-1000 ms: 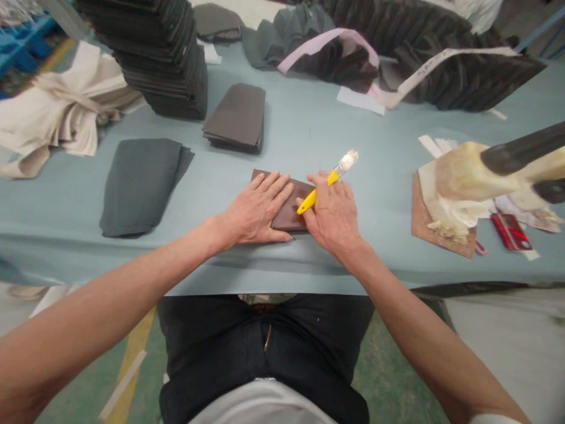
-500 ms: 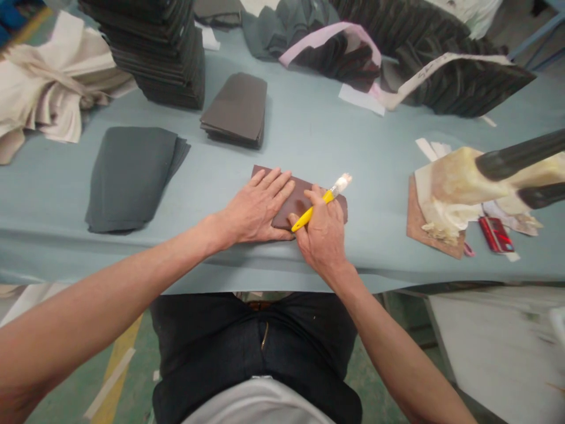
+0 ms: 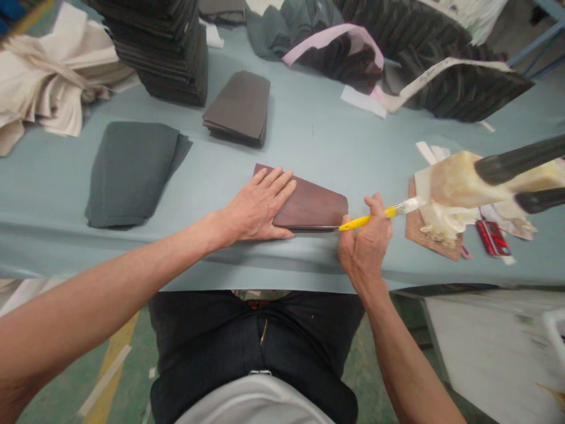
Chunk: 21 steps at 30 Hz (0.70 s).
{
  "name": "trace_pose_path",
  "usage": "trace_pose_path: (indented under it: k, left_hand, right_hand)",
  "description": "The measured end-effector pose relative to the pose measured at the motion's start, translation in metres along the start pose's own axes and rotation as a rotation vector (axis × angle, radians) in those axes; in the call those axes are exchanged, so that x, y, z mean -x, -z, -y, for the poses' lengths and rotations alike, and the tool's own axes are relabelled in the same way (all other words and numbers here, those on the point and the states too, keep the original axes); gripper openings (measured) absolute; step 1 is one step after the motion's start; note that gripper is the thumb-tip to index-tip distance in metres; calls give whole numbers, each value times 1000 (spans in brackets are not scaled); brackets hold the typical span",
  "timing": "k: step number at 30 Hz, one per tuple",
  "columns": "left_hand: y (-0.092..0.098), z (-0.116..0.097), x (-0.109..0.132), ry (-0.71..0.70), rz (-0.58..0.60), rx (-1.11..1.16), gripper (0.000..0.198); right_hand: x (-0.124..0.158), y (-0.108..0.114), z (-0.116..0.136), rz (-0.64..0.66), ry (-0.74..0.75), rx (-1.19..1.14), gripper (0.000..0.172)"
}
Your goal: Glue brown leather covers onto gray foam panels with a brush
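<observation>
Moving rightward off the brown leather piece [image 3: 309, 205], the right hand [image 3: 365, 247] is pinching a yellow brush [image 3: 375, 217] toward the glue pot [image 3: 454, 179]; the left hand [image 3: 258, 206] is pressing flat, fingers spread, on it.

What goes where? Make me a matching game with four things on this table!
Things:
1. flat brown leather piece
2. yellow-handled brush
3. dark grey fabric stack
4. small red flat packet

Places:
A. far right on the blue-grey table
B. gripped in the right hand
C. left side of the table
D. pressed under the left hand

Pairs: 1-D, 2-B, 3-C, 4-A.
</observation>
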<state>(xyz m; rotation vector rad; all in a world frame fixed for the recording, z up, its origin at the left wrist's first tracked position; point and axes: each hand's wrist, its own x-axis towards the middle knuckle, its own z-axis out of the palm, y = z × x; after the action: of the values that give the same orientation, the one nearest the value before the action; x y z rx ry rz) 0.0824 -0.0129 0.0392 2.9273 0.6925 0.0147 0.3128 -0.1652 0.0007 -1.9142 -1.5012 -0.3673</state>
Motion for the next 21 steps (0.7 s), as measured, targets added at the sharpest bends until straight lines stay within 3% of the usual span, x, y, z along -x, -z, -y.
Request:
trace_pose_path:
  k: [4,8,14,21]
  left_hand:
    - [-1,1,0,-4,-11,-6,117]
    - [-4,3,1,-9,-25,-12,118]
    - [-6,6,2,-21,-32,-4,118]
    - [-1,4,1,-29,-44,8,118]
  right_hand:
    - [-13,11,23,44,46,-112,48]
    - [-36,-6,49,140,45,-258,46]
    - [-73,-45,55,252,6,-169,47]
    - [-67,-54,60,306,-55,-31,46]
